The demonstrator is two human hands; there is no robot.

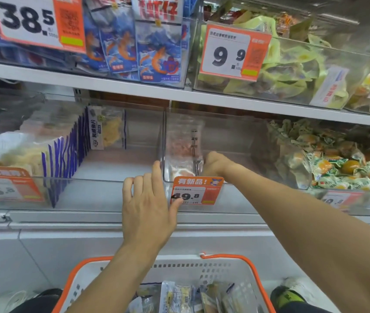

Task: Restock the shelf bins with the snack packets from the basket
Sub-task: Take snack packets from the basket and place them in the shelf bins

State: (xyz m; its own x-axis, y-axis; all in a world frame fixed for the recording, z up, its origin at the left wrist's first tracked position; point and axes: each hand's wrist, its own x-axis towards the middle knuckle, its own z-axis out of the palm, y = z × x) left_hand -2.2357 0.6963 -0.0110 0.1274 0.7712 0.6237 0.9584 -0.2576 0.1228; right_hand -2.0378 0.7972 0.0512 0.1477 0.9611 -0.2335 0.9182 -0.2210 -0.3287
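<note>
A clear snack packet [183, 141] with pinkish contents stands upright at the left end of the middle clear bin [236, 136] on the lower shelf. My right hand [214, 164] reaches into that bin and grips the packet's lower right edge; its fingertips are hidden behind the packet. My left hand [148, 204] is at the bin fronts. Three of its fingers hook over the rim of the left bin [102, 180], the index finger lies up along the divider, and the thumb touches the orange 49.8 price tag [196, 192]. Below, the white basket [202, 265] with an orange rim holds several packets [175, 297].
The left bin holds a row of blue-and-white fish packets [66, 154]. A bin of orange-and-green wrapped sweets [337, 168] sits to the right. The upper shelf carries blue shrimp packets [157, 53] and yellow-green packets [292, 68]. A white shelf ledge [89, 222] runs below the bins.
</note>
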